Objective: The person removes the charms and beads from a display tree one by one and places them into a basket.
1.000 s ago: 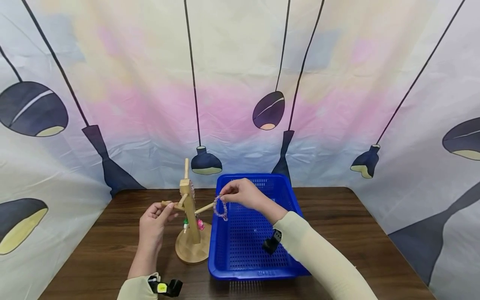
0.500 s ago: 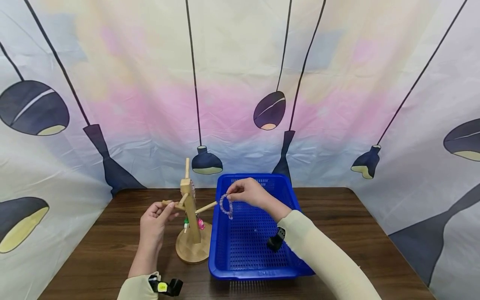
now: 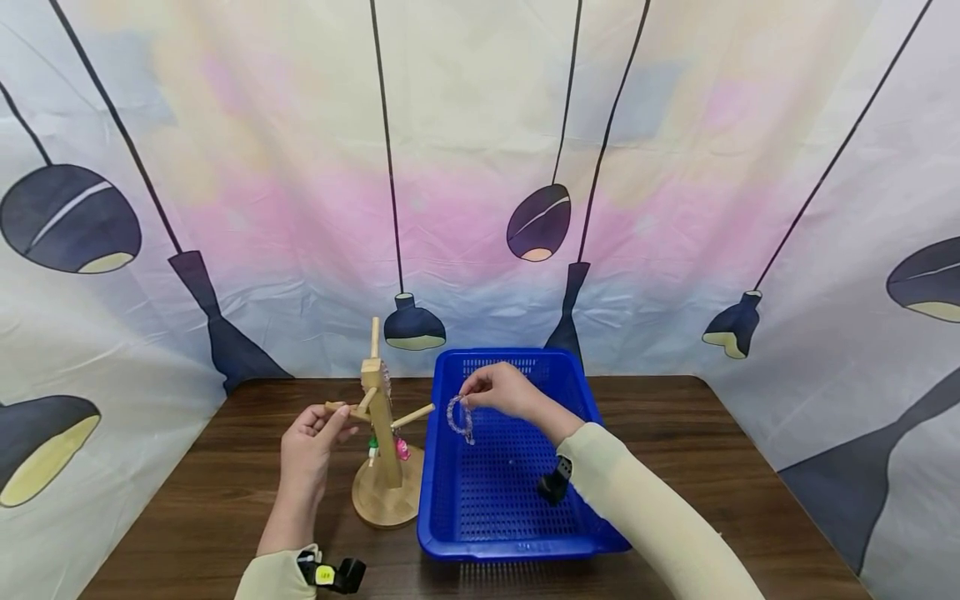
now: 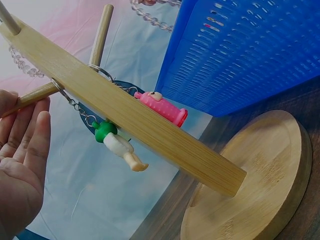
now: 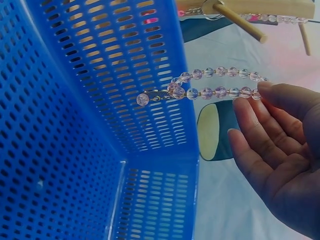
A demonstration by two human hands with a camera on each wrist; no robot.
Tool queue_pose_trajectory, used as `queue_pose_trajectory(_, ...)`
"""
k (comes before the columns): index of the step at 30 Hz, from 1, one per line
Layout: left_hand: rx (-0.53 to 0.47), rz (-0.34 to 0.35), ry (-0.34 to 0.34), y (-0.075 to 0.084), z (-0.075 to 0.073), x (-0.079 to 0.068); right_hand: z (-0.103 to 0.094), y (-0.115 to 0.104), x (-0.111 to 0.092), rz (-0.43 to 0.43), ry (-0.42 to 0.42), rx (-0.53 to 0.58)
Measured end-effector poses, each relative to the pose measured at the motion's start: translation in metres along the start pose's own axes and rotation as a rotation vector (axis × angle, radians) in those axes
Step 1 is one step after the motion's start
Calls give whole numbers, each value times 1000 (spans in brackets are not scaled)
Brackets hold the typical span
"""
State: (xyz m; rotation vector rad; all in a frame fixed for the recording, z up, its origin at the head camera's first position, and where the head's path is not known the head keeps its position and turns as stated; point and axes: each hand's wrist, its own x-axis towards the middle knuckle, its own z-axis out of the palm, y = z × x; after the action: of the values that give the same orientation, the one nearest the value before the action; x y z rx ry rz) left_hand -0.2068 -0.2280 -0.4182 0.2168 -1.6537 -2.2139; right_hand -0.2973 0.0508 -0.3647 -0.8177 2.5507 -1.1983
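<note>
One bracelet [image 5: 206, 93], farther from one stand [image 3: 386, 442]

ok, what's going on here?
A person's right hand pinches a beaded bracelet, off the stand and near the blue basket. Their left hand grips a peg of the wooden stand beside it. A pink charm, a green-and-white charm and another beaded strand hang on the stand.
</note>
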Motion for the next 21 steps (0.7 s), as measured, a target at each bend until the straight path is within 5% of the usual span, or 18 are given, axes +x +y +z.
queue_pose_trajectory(21, 2, -10, 5, 1, 1, -1, 12, 23, -3, 17, -60, -26)
